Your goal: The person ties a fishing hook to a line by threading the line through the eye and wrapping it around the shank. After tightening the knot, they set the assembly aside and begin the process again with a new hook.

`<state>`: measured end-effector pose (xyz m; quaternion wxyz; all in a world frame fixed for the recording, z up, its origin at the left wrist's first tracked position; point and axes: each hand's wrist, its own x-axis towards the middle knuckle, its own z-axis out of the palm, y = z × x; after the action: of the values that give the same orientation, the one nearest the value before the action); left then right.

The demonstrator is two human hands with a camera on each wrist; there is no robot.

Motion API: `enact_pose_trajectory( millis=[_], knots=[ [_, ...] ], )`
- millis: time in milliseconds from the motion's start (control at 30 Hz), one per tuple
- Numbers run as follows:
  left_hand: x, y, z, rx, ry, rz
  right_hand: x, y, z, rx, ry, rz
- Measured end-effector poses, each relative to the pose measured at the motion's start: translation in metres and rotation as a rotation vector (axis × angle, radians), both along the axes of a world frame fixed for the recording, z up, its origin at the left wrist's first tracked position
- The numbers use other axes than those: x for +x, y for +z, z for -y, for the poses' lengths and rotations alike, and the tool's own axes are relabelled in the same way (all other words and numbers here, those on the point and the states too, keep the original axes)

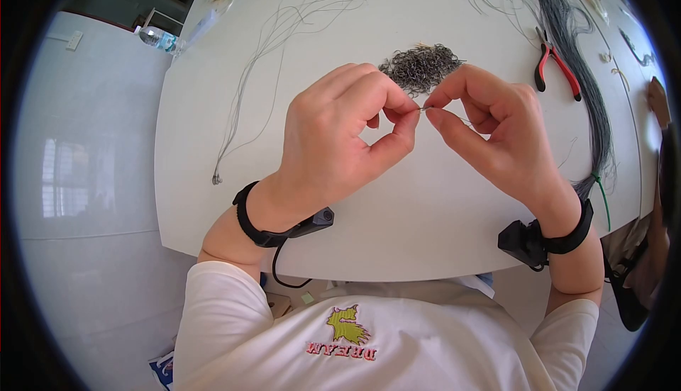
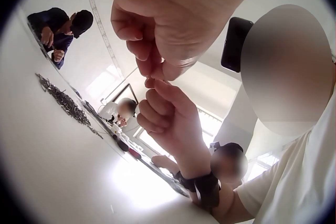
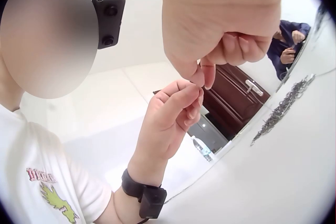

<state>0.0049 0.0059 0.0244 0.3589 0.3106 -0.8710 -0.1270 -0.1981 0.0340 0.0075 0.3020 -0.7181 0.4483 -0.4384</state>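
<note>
Thumb and forefinger of my left hand pinch one end of a small dark thin piece, with a fine thread trailing off it. From the other side my right hand pinches the same thread, its fingertips nearly meeting the left ones. Both hands are raised over the white table, and the fingers hide most of what they hold. Just beyond them lies a heap of small dark curved metal hooks. In both wrist views the fingertips come together, the piece between them being too small to make out.
Loose fine strands spread over the white table on the left, ending in a small dark cluster. Red-handled pliers lie at right beside a long dark strand bundle. A plastic bottle stands at far left. Other people sit nearby.
</note>
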Motion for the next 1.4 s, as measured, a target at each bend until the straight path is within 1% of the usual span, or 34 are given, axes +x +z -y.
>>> enact_pose_trajectory(
  millis=[133, 733, 967, 1133, 1400],
  knots=[
    [-0.0003, -0.0030, 0.0013, -0.031, -0.007, -0.004, 0.0016, 0.0004, 0.0005, 0.009, -0.039, -0.002],
    [-0.0003, -0.0012, 0.0018, -0.006, -0.009, -0.003, -0.0014, 0.0016, 0.0015, 0.113, 0.004, 0.070],
    [-0.0007, -0.0009, 0.0008, 0.014, -0.016, 0.002, -0.0004, 0.0014, 0.0012, 0.076, -0.003, 0.002],
    [-0.0004, -0.0015, 0.0009, 0.027, -0.017, 0.007, -0.0006, 0.0029, 0.0010, 0.156, 0.017, 0.044],
    [-0.0009, -0.0002, 0.0007, 0.038, -0.013, 0.027, -0.0018, 0.0021, 0.0019, 0.187, 0.031, 0.050]
  ],
)
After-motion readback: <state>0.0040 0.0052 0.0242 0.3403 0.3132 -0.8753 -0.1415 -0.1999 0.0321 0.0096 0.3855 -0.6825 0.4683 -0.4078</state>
